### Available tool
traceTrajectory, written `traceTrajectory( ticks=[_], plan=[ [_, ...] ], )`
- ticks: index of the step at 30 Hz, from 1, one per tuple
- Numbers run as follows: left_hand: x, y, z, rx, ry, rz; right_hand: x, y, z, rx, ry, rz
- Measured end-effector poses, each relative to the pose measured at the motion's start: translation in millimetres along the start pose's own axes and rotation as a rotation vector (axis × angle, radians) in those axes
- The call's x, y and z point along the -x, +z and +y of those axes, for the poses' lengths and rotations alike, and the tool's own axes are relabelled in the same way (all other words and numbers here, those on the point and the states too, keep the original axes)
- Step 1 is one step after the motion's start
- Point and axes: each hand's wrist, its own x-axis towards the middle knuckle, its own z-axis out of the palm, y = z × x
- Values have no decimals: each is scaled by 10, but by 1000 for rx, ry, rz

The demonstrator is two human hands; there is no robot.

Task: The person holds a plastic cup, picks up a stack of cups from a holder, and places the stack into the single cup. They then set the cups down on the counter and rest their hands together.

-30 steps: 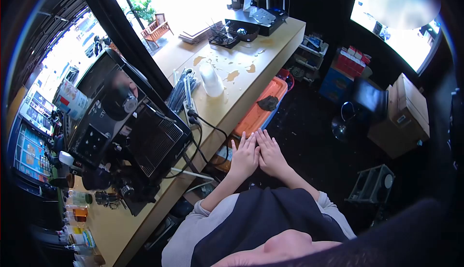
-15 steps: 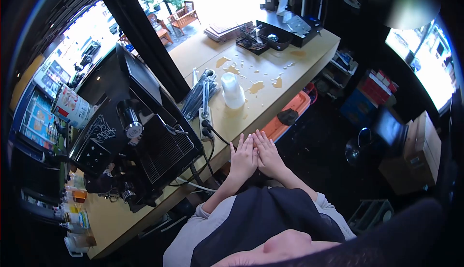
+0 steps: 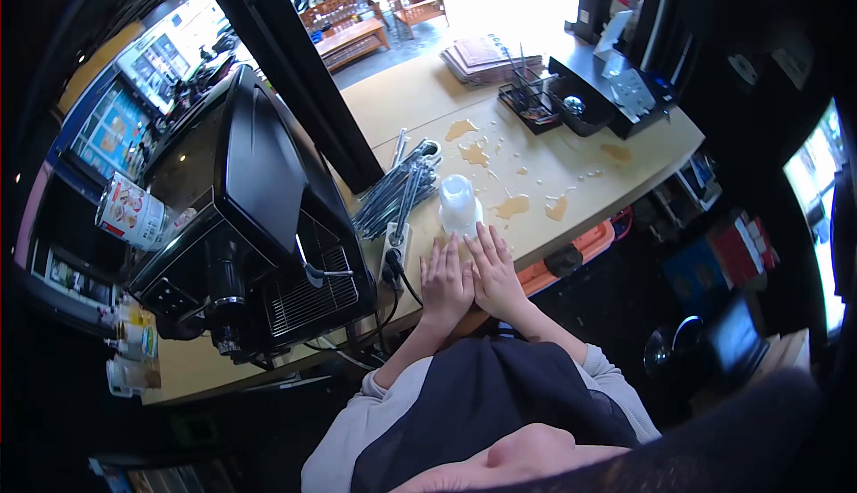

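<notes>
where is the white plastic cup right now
Head view: the white plastic cup stands on the tan wooden counter, just beyond the left hand and right hand, between the white power strip and a brown puddle.

The long wooden counter (image 3: 402, 104) carries a black coffee machine (image 3: 259, 216) at the left. Beside it lie a power strip (image 3: 395, 247) and a bundle of straws (image 3: 393, 194). A white cup (image 3: 458, 203) stands among brown spills (image 3: 513, 205), with black trays (image 3: 580, 91) far right.

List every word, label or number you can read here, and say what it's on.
No text here can be read.
Can on the coffee machine: printed label, too blurred to read.
Posters at far left: print too small to read.
Bottles by the machine: labels too small to read.
</notes>
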Motion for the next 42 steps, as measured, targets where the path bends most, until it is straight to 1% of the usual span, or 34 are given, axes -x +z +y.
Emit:
traceTrajectory(
  ticks=[1,3,5,7,8,9,10,11,13,14,15,16,17,18,20,21,22,23,24,26,28,30,35,42],
  plan=[
    [-80,-1,6,-11,-17,9,-91,-16,49,-12,-11,25],
    [-236,-3,13,-62,-35,90,-260,-11,153,3,-32,10],
    [-336,84,-58,-111,-82,94,-399,13,242,-19,-32,61],
    [-415,212,-172,-192,-206,3,-534,30,362,-63,-43,65],
    [-439,302,-242,-199,-217,6,-591,100,469,-159,-36,72],
    [-464,405,-314,-210,-290,-54,-650,168,573,-251,-29,80],
    [-505,448,-328,-218,-362,-111,-722,224,658,-259,-56,91],
    [-532,484,-347,-222,-370,-102,-780,284,732,-265,-66,87],
    [-586,514,-359,-125,-413,-203,-903,388,822,-463,-74,137],
    [-606,698,-485,-120,-408,-137,-966,445,864,-468,-80,128],
    [-634,758,-505,-119,-418,-132,-1046,484,893,-532,-89,140],
    [-655,814,-528,-100,-394,-69,-1105,515,919,-597,-97,151],
    [-676,864,-553,-82,-370,-6,-1140,542,938,-601,-103,140],
    [-715,905,-574,-82,-380,0,-1176,548,939,-584,-93,143],
    [-788,990,-616,-50,-366,84,-1222,553,965,-569,-89,135],
    [-817,999,-604,-51,-377,90,-1242,567,993,-538,-129,152],
    [-846,1009,-589,-50,-376,141,-1259,584,1016,-507,-169,171],
    [-874,1021,-571,-48,-374,190,-1263,602,1035,-511,-174,163],
    [-890,1074,-587,-48,-381,192,-1261,599,1032,-522,-161,166],
    [-893,1172,-623,20,-403,262,-1255,593,1031,-537,-148,160],
    [-871,1200,-631,13,-386,286,-1276,581,1029,-589,-108,128],
    [-880,1205,-617,7,-364,313,-1288,558,1030,-595,-112,122],
    [-878,1195,-585,-9,-380,303,-1319,554,1035,-628,-97,88],
    [-886,1245,-645,-2,-397,292,-1349,532,1012,-645,-110,101]
  ],
)
